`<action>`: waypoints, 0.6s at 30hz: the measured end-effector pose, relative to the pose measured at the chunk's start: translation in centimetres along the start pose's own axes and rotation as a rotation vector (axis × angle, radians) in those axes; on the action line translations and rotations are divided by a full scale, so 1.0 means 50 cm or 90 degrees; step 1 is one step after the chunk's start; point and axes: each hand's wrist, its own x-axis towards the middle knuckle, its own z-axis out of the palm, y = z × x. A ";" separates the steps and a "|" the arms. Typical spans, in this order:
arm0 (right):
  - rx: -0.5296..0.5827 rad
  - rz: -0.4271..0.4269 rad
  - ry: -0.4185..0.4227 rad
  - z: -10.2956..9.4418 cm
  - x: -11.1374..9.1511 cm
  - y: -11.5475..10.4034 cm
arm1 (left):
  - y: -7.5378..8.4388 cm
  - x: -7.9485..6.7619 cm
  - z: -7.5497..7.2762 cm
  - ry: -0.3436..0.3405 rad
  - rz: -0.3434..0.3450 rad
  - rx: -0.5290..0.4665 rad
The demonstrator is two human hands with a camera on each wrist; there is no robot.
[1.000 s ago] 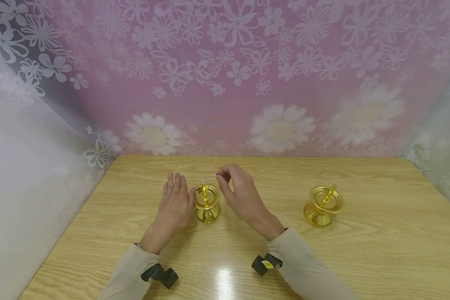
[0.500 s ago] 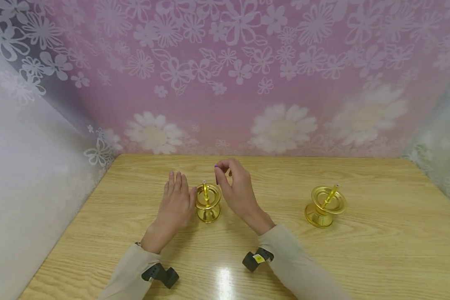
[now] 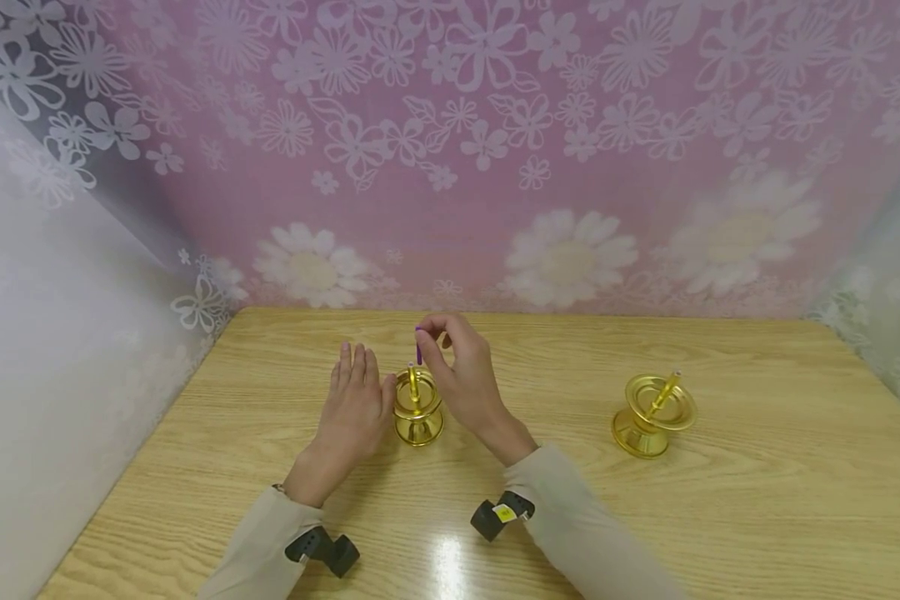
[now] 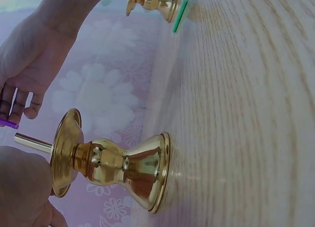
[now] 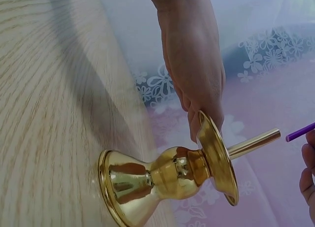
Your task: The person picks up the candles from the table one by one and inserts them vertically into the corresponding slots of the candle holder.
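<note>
A golden candlestick (image 3: 418, 430) stands upright on the table, with a dish and a thin hollow tube (image 5: 255, 143) rising from it. My left hand (image 3: 351, 410) is at its left, fingers straight and together, thumb at the dish rim. Between thumb and fingertips my right hand (image 3: 467, 379) pinches a thin purple stick (image 3: 419, 348). The stick points down, its lower end just above the tube's top. In the right wrist view a small gap shows between the purple stick's end and the tube.
A second golden candlestick (image 3: 640, 435) stands to the right on the wooden table (image 3: 780, 483). A green stick (image 4: 180, 16) lies by its base in the left wrist view. Behind the table hangs a pink flowered backdrop (image 3: 435, 217).
My right hand has moved left, bringing the purple stick from beside the near candlestick to over its tube. The stick now points down. My left hand has stayed at the dish.
</note>
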 end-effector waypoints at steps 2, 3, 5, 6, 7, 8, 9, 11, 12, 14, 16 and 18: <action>0.004 -0.001 0.001 0.002 0.001 -0.001 | 0.000 0.000 0.000 -0.001 -0.002 -0.001; 0.006 -0.002 0.001 0.004 0.001 -0.001 | 0.000 0.000 0.001 -0.003 -0.003 -0.001; 0.006 -0.005 0.003 0.006 0.001 0.000 | 0.000 0.001 0.001 -0.008 -0.006 -0.004; 0.005 -0.006 0.005 0.006 0.001 0.001 | 0.000 0.001 0.001 -0.010 -0.007 -0.005; 0.005 -0.008 0.006 0.007 0.001 0.001 | 0.001 0.001 0.001 -0.012 -0.009 -0.006; 0.005 -0.010 0.006 0.008 0.001 0.001 | 0.001 0.001 0.001 -0.014 -0.009 -0.007; 0.005 -0.012 0.006 0.008 0.002 0.002 | 0.001 0.001 0.001 -0.015 -0.009 -0.008; 0.005 -0.014 0.005 0.010 0.002 0.002 | 0.001 0.001 0.001 -0.018 -0.010 -0.009; 0.006 -0.013 0.004 0.010 0.003 0.003 | 0.001 0.001 0.001 -0.018 -0.009 -0.009; 0.009 -0.012 0.003 0.012 0.004 0.003 | 0.001 0.001 0.000 -0.019 -0.007 -0.009; 0.012 -0.012 0.004 0.013 0.005 0.003 | 0.000 0.001 -0.001 -0.019 -0.006 -0.010; 0.015 -0.012 0.004 0.014 0.006 0.002 | 0.000 0.001 -0.002 -0.018 -0.005 -0.009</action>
